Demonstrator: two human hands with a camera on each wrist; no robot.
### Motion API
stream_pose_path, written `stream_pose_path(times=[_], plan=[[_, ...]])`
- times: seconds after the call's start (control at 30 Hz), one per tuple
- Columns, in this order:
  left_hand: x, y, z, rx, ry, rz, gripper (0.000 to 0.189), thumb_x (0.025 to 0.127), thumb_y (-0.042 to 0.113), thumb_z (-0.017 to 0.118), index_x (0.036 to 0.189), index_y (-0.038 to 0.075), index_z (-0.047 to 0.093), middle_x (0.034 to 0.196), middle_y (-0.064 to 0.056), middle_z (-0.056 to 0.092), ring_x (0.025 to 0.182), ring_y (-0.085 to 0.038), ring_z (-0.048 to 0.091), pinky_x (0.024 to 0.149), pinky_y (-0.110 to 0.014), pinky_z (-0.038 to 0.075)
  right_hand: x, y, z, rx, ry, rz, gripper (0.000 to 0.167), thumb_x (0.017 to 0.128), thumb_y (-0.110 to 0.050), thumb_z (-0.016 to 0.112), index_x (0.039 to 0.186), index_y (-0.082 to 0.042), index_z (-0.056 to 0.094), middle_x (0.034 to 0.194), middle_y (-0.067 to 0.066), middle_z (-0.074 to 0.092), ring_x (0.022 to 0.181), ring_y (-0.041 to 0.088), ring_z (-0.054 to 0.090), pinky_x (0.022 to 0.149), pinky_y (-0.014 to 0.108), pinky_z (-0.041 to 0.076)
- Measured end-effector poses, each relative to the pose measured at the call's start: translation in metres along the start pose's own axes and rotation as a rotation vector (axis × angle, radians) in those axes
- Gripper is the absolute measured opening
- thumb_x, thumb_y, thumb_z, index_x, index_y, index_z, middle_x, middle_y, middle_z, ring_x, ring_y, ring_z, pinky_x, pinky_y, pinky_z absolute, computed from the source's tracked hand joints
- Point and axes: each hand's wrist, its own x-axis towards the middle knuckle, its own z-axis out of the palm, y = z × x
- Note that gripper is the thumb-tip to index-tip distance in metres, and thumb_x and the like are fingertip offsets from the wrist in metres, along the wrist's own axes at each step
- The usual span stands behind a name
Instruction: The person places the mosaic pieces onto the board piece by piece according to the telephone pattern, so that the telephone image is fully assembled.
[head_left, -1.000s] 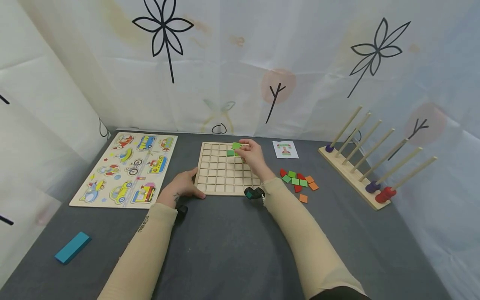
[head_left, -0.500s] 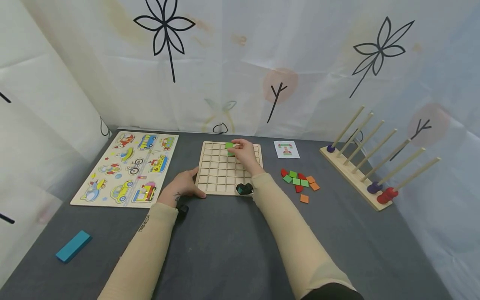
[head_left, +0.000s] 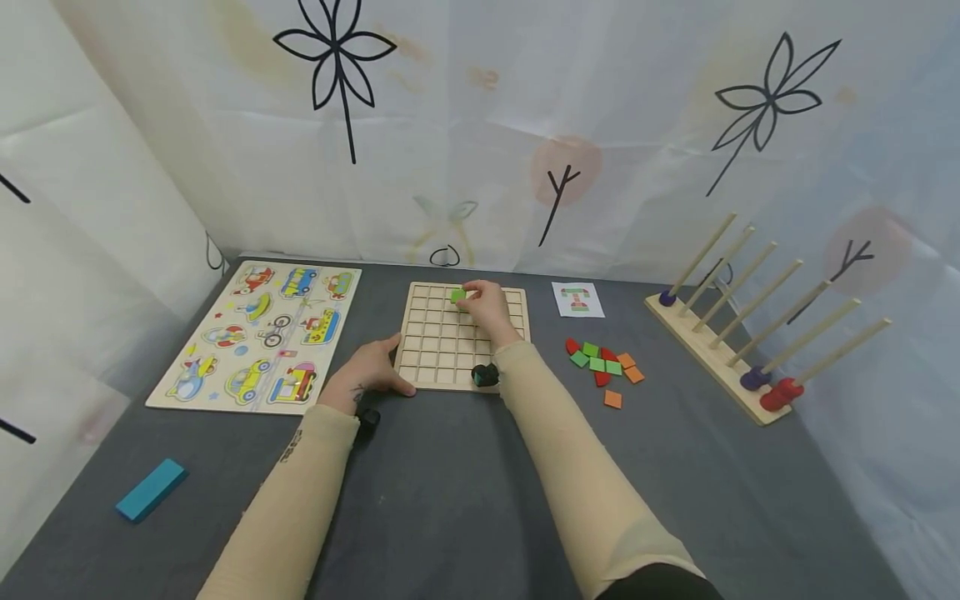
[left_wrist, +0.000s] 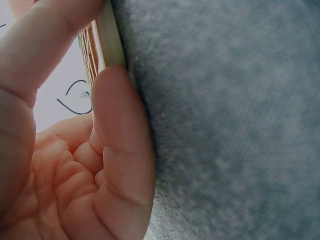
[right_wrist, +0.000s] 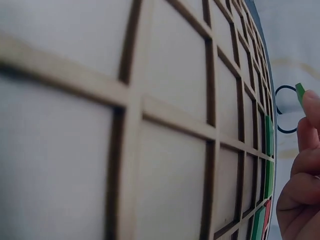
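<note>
A light wooden grid board [head_left: 435, 342] lies mid-table. My left hand [head_left: 369, 369] holds its near left corner, thumb at the front edge and a finger along the left side; the left wrist view shows the thumb [left_wrist: 122, 120] against the board's edge. Over the far rows, my right hand [head_left: 489, 310] pinches a green square tile [head_left: 457, 296] between thumb and fingertips. Seen from the right wrist, this tile [right_wrist: 300, 95] is tilted and apart from the board. Green tiles [right_wrist: 269, 177] and a red piece [right_wrist: 266, 215] sit in far cells, mostly hidden by the hand in the head view.
Loose green, red and orange pieces [head_left: 597, 364] lie right of the board, below a printed pattern card [head_left: 577, 300]. A peg stand [head_left: 720, 358] with beads stands far right. A vehicle picture board [head_left: 255, 337] is left, with a blue block [head_left: 152, 490] nearer the front.
My right hand has moved left over the far rows with the green tile, then slightly lowered it. My left hand has stayed at the board's corner.
</note>
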Motion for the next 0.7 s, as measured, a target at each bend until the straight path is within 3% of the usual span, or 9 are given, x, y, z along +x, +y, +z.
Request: stream_pose_path(times=[0.33,0.47,0.57,0.7], plan=[[0.000,0.001,0.000,-0.018,0.003,0.000,0.112,0.060,0.018,0.087,0.148,0.007,0.018,0.139,-0.023,0.042,0.073,-0.020,0.055,0.065,-0.028,0.044,0.001,-0.005,0.001,-0.182,-0.025,0.019,0.041,0.085,-0.018,0.066,0.124,-0.007,0.059,0.108,0.010,0.061,0.092,0.023,0.058,0.075,0.034,0.046],[-0.001,0.002,0.000,-0.006,0.010,0.010,0.113,0.060,0.019,0.087,0.148,0.006,0.018,0.144,-0.023,0.035,0.094,-0.027,0.055,0.082,-0.037,0.045,0.002,-0.009,0.003,-0.259,-0.015,0.013,0.040,0.086,-0.019,0.066,0.124,-0.008,0.059,0.115,0.009,0.060,0.100,0.024,0.058,0.082,0.038,0.046],[-0.002,0.002,0.001,0.006,0.018,0.029,0.114,0.059,0.020,0.087,0.148,0.006,0.017,0.146,-0.023,0.032,0.115,-0.031,0.047,0.097,-0.044,0.037,0.002,-0.010,0.005,-0.298,-0.015,0.011,0.040,0.086,-0.020,0.065,0.124,-0.009,0.059,0.122,0.008,0.059,0.106,0.024,0.057,0.087,0.039,0.046],[-0.002,0.001,0.001,0.005,0.021,0.041,0.115,0.059,0.020,0.087,0.148,0.005,0.017,0.146,-0.023,0.032,0.122,-0.033,0.042,0.102,-0.046,0.033,0.002,-0.011,0.007,-0.343,-0.007,0.010,0.039,0.086,-0.020,0.065,0.124,-0.009,0.060,0.126,0.007,0.058,0.111,0.025,0.055,0.091,0.040,0.044]])
